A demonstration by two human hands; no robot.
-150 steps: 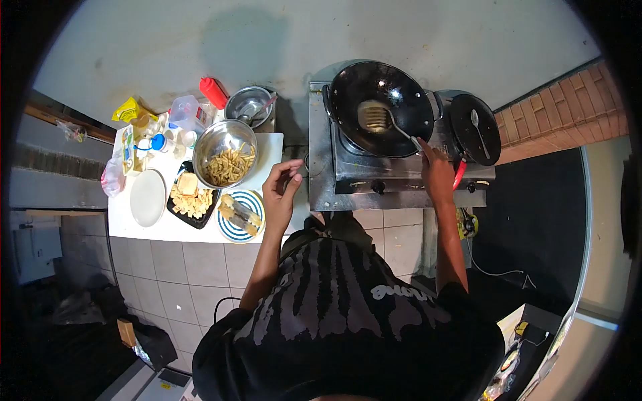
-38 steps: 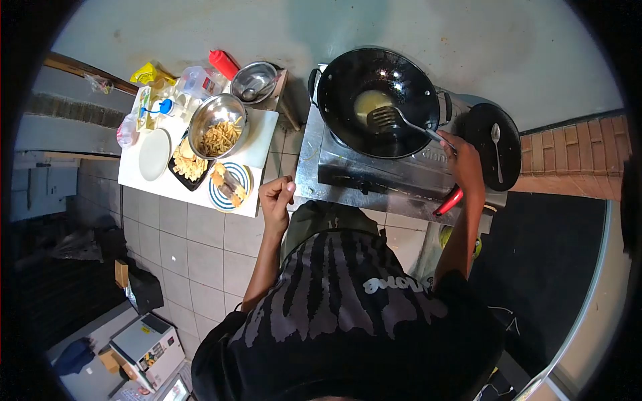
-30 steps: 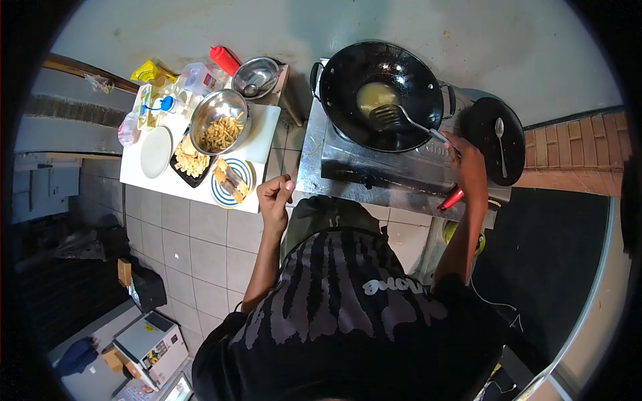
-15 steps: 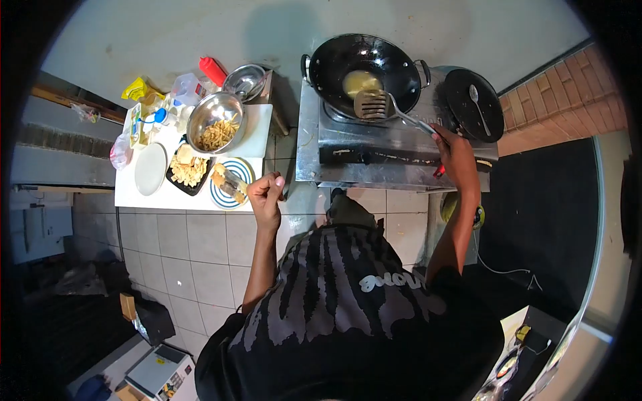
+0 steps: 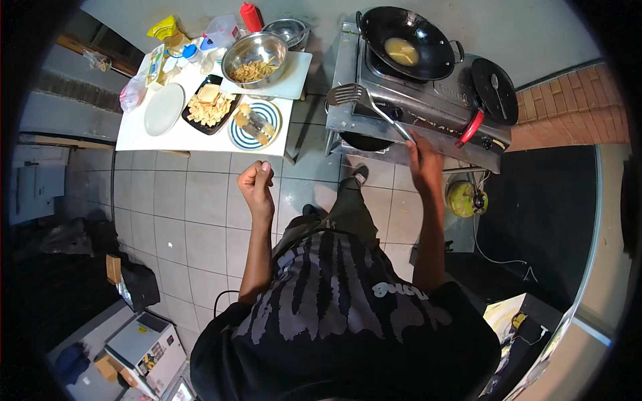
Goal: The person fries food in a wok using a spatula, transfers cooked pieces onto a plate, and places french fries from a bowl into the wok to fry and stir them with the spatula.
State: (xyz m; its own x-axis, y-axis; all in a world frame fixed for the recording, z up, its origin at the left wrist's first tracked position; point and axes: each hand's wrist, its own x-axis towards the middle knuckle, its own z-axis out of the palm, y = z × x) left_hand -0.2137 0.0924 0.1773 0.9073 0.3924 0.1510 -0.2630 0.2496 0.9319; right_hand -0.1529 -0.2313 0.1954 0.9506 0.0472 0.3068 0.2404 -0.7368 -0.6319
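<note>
metal slotted spatula (image 5: 382,113), handle end in right hand's fingers (image 5: 416,146), head beyond them

Head camera: single view, worn on the person's head, facing forward and down.
Wide, round-edged, from above; shirt (image 5: 341,314) fills lower middle, nearest lens; surface (image 5: 207,142) at upper left, stove (image 5: 428,113) at upper right, both farther off; no second view shares the scene.
</note>
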